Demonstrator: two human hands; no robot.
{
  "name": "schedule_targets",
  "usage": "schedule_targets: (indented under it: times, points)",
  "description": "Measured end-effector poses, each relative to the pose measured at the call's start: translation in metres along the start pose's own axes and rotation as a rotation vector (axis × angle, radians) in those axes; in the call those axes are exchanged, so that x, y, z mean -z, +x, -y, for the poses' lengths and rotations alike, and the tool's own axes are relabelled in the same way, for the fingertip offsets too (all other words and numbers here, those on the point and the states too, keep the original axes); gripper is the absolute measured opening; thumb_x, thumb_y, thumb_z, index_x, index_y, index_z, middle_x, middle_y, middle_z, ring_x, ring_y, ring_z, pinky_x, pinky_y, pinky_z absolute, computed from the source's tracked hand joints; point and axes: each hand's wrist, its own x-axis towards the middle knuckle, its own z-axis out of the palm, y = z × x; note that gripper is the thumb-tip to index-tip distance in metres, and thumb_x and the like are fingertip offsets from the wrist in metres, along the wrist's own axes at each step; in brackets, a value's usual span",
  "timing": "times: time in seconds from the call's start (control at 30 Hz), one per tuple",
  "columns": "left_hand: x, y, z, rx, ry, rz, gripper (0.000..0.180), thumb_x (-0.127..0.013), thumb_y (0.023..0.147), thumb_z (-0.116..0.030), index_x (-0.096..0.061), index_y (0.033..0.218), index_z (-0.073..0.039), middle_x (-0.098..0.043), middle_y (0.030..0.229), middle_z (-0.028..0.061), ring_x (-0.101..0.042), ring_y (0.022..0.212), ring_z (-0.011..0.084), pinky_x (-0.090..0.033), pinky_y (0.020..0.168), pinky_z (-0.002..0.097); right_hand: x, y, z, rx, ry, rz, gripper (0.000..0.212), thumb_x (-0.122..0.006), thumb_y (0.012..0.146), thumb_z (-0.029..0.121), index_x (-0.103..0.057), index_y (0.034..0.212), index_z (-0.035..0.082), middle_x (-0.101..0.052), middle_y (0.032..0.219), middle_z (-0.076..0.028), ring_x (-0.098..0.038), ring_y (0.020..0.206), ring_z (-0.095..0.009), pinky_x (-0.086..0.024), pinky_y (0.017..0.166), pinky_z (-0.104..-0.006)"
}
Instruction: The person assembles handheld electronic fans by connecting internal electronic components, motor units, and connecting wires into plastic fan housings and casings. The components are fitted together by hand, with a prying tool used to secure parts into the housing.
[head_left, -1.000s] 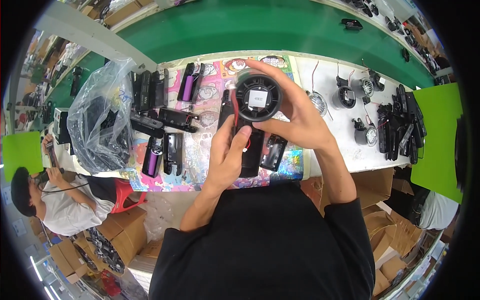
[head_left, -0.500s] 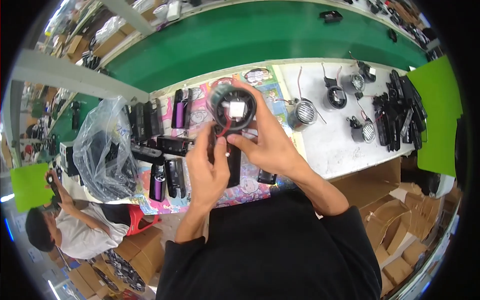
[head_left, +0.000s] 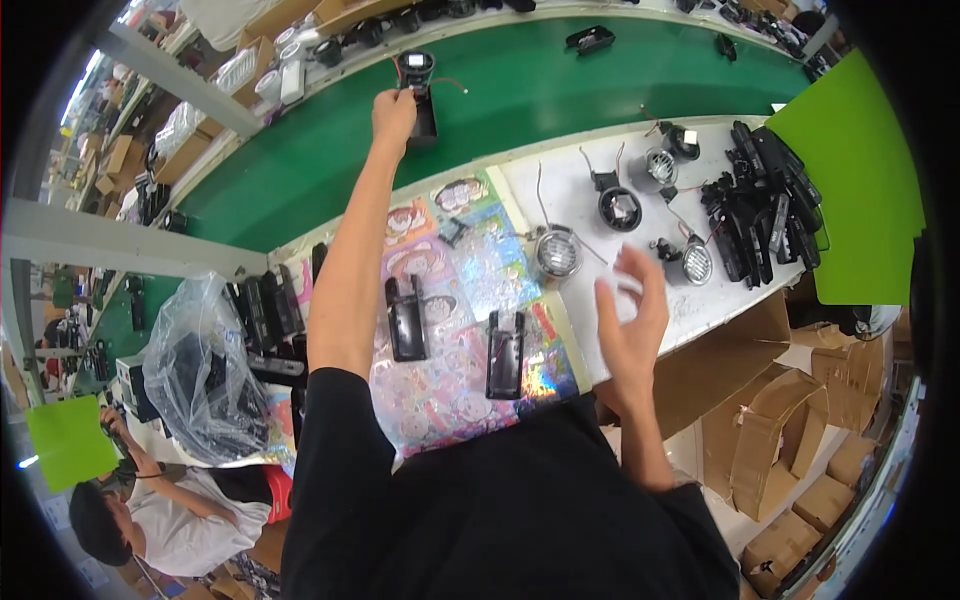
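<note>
My left hand (head_left: pixel 393 115) reaches far forward over the green belt, its fingers wrapped round a black lamp assembly. This lamp assembly (head_left: pixel 425 112) has a round head with a white square inside, thin wires and a long dark handle shell. Over the white tabletop, my right hand (head_left: pixel 635 318) is empty with fingers apart. It is nearest to a lamp head (head_left: pixel 556 254) with a ribbed clear lens and loose wires. On the colourful mat lie two black handle shells, one (head_left: pixel 406 320) near the middle and another (head_left: pixel 505 355) by the front edge.
More wired lamp heads (head_left: pixel 620 209) stand on the white tabletop (head_left: pixel 530 180), left of a heap of black casings (head_left: pixel 760 200). A clear plastic bag (head_left: pixel 205 370) sits at left. Beyond the bench runs the green belt (head_left: pixel 520 85). A person (head_left: pixel 190 515) works at lower left.
My left hand has carried the lamp assembly from above the mat, forward and left, to the belt. My right hand has let go and drawn back to the right. The view has shifted.
</note>
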Motion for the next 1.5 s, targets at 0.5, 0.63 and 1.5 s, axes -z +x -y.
schedule_targets:
  times: [0.5, 0.63, 1.5]
  points:
    - [0.001, 0.024, 0.029, 0.315, 0.478, -0.095, 0.043, -0.057, 0.079, -0.047, -0.066, 0.112, -0.021, -0.057, 0.123, 0.0124, -0.041, 0.12, 0.0384, -0.033, 0.099, 0.045, -0.02, -0.006, 0.0, -0.021, -0.184, 0.165, 0.067, -0.074, 0.072, 0.018, -0.041, 0.127, 0.001, -0.051, 0.111, -0.017, -0.052, 0.101, -0.031, -0.044, 0.085, -0.0391]
    - [0.008, 0.022, 0.035, 0.341, 0.452, -0.088, 0.043, -0.063, 0.074, -0.047, -0.069, 0.107, -0.02, -0.057, 0.123, 0.0152, -0.042, 0.12, 0.0394, -0.033, 0.1, 0.0447, -0.028, -0.01, 0.0, -0.03, -0.206, 0.174, 0.073, -0.076, 0.07, 0.019, -0.038, 0.13, 0.001, -0.05, 0.114, -0.017, -0.051, 0.105, -0.032, -0.044, 0.087, -0.0402]
    - [0.062, -0.043, -0.006, 0.148, 0.439, -0.18, 0.035, -0.074, 0.07, -0.039, -0.072, 0.085, -0.007, -0.069, 0.081, 0.0112, -0.067, 0.078, 0.0254, -0.051, 0.069, 0.0354, -0.019, 0.059, 0.101, 0.392, -0.311, 0.192, 0.039, -0.07, 0.074, 0.01, -0.057, 0.111, 0.004, -0.059, 0.103, -0.014, -0.056, 0.096, -0.032, -0.045, 0.081, -0.038]
